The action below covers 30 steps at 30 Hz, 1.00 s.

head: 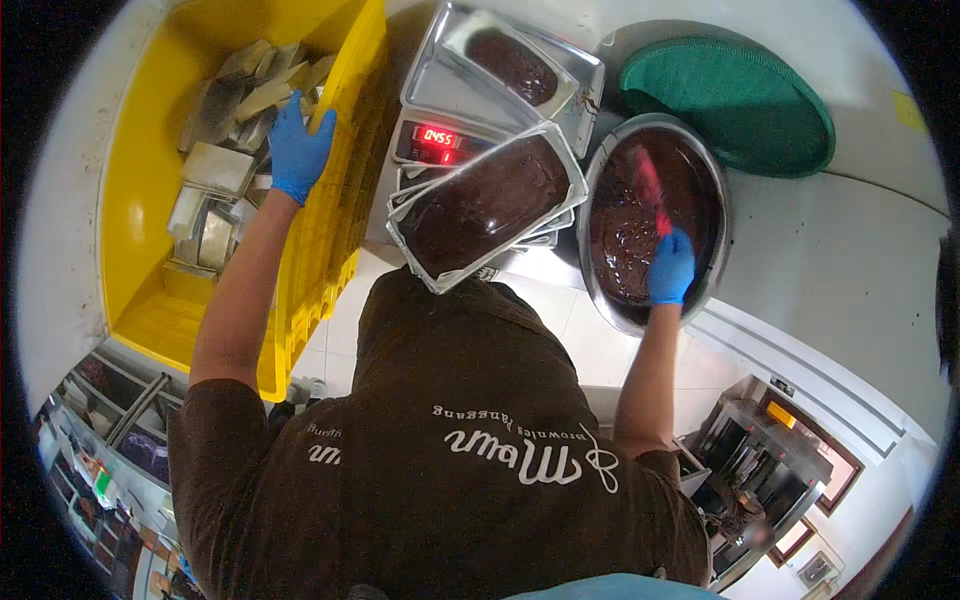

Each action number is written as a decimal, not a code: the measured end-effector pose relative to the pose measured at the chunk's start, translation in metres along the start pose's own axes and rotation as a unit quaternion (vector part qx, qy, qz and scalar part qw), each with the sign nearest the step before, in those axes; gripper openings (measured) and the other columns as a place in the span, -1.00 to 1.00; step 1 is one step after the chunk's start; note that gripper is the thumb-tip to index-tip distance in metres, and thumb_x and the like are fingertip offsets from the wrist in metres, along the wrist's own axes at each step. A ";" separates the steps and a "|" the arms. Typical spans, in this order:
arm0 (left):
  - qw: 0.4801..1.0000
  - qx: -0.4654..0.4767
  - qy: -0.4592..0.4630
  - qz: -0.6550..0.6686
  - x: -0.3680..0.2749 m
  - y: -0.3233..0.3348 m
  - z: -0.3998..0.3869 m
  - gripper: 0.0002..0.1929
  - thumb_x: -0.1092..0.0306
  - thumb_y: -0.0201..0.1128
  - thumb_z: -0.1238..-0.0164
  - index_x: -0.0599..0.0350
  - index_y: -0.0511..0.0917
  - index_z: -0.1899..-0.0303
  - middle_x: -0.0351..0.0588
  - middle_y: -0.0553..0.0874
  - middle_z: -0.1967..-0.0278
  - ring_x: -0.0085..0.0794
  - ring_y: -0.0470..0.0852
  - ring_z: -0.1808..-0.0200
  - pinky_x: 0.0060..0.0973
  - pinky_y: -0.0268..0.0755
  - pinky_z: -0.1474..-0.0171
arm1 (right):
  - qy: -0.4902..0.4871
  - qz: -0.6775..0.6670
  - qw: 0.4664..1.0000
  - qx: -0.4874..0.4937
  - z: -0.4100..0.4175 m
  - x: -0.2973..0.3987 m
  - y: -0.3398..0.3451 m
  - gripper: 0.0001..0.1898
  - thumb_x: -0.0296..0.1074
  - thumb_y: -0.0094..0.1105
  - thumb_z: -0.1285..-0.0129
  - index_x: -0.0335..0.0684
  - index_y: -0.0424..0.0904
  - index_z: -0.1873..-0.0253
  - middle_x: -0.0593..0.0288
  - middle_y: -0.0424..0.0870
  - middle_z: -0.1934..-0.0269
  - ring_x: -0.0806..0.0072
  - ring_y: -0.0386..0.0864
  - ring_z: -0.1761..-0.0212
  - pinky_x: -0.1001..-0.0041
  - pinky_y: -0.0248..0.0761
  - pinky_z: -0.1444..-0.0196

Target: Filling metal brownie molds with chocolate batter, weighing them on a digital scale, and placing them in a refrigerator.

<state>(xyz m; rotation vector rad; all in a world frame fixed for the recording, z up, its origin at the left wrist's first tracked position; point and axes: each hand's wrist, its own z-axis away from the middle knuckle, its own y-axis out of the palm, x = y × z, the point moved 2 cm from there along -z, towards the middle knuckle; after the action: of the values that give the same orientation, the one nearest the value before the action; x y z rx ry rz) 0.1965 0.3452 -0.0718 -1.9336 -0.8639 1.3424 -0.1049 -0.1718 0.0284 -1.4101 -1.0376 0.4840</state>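
My left hand, in a blue glove, reaches over a yellow plastic crate. Its fingers are apart beside a jumble of metal loaf pans in the crate, and I see nothing held in it. My right hand, gloved too, grips a red spatula whose blade is blurred. The spatula is over a steel bowl of dark chocolate batter. Between my hands lies a stack of paper-lined loaf pans, the top pan holding smooth batter.
Behind the stack, a digital scale shows red digits. Its metal tray bears another lined pan with batter. A green round lid or basket stands behind the bowl. Another person is at the lower right, near an oven-like appliance.
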 end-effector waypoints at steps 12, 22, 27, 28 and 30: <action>1.000 0.006 0.021 0.003 0.003 -0.002 0.000 -0.29 -0.01 0.25 -0.33 0.44 0.32 -0.28 0.40 0.50 -0.17 0.16 0.47 -0.22 -0.16 0.30 -0.28 | 0.281 -0.384 0.862 0.173 0.044 -0.028 0.052 -0.79 -0.29 0.02 -0.36 -0.22 0.58 0.32 0.21 0.52 0.49 0.45 0.44 0.53 0.41 0.30 0.43; 1.000 -0.004 0.020 -0.004 -0.007 -0.003 -0.003 -0.29 -0.01 0.25 -0.33 0.44 0.31 -0.29 0.44 0.50 -0.15 0.17 0.47 -0.21 -0.16 0.30 -0.28 | 0.107 -0.095 0.981 0.132 0.071 -0.054 0.073 -0.77 -0.27 0.06 -0.39 -0.26 0.67 0.18 0.37 0.49 0.56 0.67 0.38 0.53 0.55 0.23 0.49; 1.000 0.012 0.012 -0.002 -0.003 0.000 -0.004 -0.28 -0.01 0.24 -0.33 0.43 0.30 -0.29 0.42 0.50 -0.16 0.16 0.46 -0.22 -0.16 0.29 -0.28 | 0.188 -0.291 0.905 0.249 0.067 -0.052 0.077 -0.74 -0.27 0.05 -0.42 -0.31 0.65 0.02 0.39 0.51 0.49 0.66 0.40 0.50 0.61 0.25 0.45; 1.000 0.010 0.011 0.003 -0.002 0.000 -0.003 -0.28 -0.02 0.24 -0.33 0.43 0.30 -0.30 0.42 0.48 -0.17 0.15 0.45 -0.23 -0.16 0.29 -0.28 | 0.188 -0.291 0.904 0.249 0.061 -0.038 0.072 -0.74 -0.27 0.05 -0.42 -0.31 0.65 0.02 0.39 0.51 0.49 0.66 0.40 0.50 0.61 0.25 0.45; 1.000 0.007 0.010 0.008 -0.001 0.000 -0.003 -0.27 -0.02 0.24 -0.33 0.43 0.30 -0.30 0.43 0.47 -0.18 0.15 0.45 -0.24 -0.16 0.29 -0.29 | 0.285 -0.483 0.800 0.215 0.044 -0.008 0.064 -0.71 -0.18 0.00 -0.42 -0.24 0.66 0.13 0.30 0.58 0.45 0.59 0.47 0.47 0.52 0.30 0.40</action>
<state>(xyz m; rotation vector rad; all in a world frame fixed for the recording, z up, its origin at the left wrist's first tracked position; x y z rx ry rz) 0.1990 0.3439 -0.0705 -1.9440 -0.8276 1.3322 -0.1260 -0.1430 -0.0411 -0.4193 -0.9170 -0.4352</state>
